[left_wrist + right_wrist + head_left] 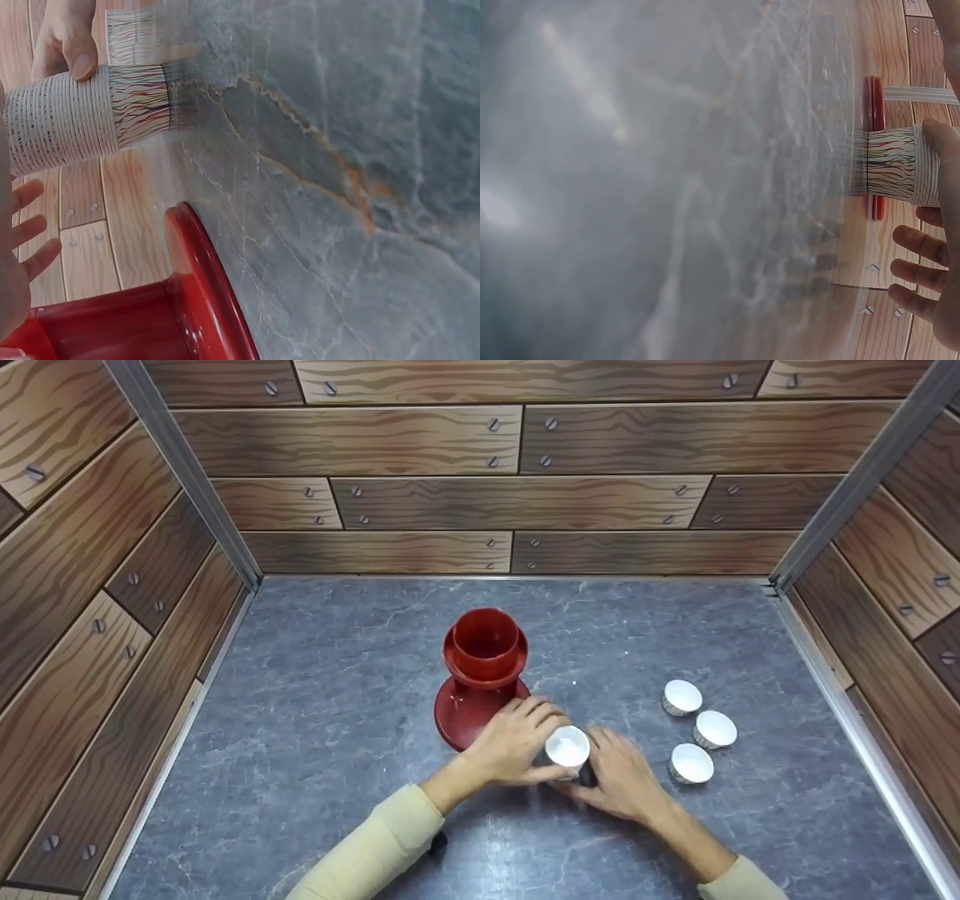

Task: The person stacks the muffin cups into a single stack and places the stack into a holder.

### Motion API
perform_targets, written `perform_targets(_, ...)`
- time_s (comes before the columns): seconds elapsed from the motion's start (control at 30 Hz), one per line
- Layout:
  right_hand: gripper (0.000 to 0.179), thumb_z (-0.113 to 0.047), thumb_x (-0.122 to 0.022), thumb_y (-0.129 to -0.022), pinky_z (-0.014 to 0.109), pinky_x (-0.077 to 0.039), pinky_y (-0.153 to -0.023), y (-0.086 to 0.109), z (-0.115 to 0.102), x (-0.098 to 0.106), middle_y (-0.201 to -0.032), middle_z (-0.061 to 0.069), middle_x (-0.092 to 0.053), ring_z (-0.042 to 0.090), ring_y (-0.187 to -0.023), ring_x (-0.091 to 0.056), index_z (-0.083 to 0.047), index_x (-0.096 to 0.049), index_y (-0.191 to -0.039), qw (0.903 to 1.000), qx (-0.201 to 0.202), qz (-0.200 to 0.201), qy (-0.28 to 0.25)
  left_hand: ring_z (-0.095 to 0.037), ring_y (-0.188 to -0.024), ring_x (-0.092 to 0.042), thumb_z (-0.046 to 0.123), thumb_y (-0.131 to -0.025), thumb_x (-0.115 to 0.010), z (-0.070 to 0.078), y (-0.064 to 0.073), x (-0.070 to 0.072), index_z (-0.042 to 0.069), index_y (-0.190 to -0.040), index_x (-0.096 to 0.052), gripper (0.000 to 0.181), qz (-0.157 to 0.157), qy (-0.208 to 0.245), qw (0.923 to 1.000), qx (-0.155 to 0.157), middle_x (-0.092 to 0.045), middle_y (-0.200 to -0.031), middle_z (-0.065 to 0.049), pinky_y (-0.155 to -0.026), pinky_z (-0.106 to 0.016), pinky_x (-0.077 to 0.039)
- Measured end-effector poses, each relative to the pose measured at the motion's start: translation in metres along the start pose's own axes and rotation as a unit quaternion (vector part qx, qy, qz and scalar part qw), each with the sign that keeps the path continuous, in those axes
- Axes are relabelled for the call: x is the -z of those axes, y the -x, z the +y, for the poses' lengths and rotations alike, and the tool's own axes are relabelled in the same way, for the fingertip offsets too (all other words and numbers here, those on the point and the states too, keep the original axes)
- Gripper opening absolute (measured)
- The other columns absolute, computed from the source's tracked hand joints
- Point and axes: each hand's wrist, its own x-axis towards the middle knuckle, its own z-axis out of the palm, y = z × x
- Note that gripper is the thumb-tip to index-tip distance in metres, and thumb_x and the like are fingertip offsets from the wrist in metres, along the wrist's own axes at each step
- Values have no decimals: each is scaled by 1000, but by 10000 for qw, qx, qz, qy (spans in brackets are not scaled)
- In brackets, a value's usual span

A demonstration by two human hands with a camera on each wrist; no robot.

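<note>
An upright stack of nested paper cups, white inside with thin coloured lines outside, stands between both hands. My left hand holds its left side, thumb across the near side. From the right, my right hand grips the same stack; in the left wrist view its thumb presses on the ringed rims of the stack. Several outer fingers of the right hand extend beside the stack in the right wrist view. Just beyond the left hand is a red stand with an open bowl-shaped top and round base.
Three similar white cups, a back one, a right one and a front one, stand open side up at the right. Wood-patterned walls with metal edging surround the grey marbled tabletop.
</note>
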Motion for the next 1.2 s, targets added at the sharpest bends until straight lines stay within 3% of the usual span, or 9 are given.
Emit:
perform_targets(0.43, 84, -67, -78, -81, 51, -58, -96, 2, -1, -1, -118, 15, -70, 33, -111, -68, 0, -64, -129, 9999, 105, 67, 109, -15, -126, -60, 78, -91, -58, 1, 6, -3, 24, -129, -63, 65, -295, -19, 9994, 168, -66, -129, 6, -102, -33, -53)
perform_targets(0.8, 83, -66, -79, -80, 50, -59, -95, 1, -2, -1, -116, 15, -69, 32, -110, -67, -1, -63, -129, 9997, 155, 3, 212, -16, -123, -60, 78, -92, -56, 1, 8, -5, 22, -128, -64, 67, -185, -26, 9996, 217, -67, -126, 4, -101, -32, -54)
perform_targets(1.03, 78, -64, -80, -80, 45, -58, -95, -2, -3, -2, -112, 9, -69, 26, -106, -65, -4, -65, -126, 9994, 326, 100, 82, -15, -122, -59, 79, -92, -55, 0, 10, 0, 23, -125, -64, 66, -234, -108, 9993, 260, -67, -124, 5, -97, -31, -54)
perform_targets(1.2, 77, -64, -81, -80, 45, -57, -98, -4, -7, -2, -112, 8, -69, 26, -107, -65, -5, -65, -127, 9996, 296, -42, 22, -16, -122, -59, 78, -91, -57, -1, 15, 2, 22, -124, -63, 65, -329, -35, 9989, 325, -66, -124, 4, -97, -32, -55)
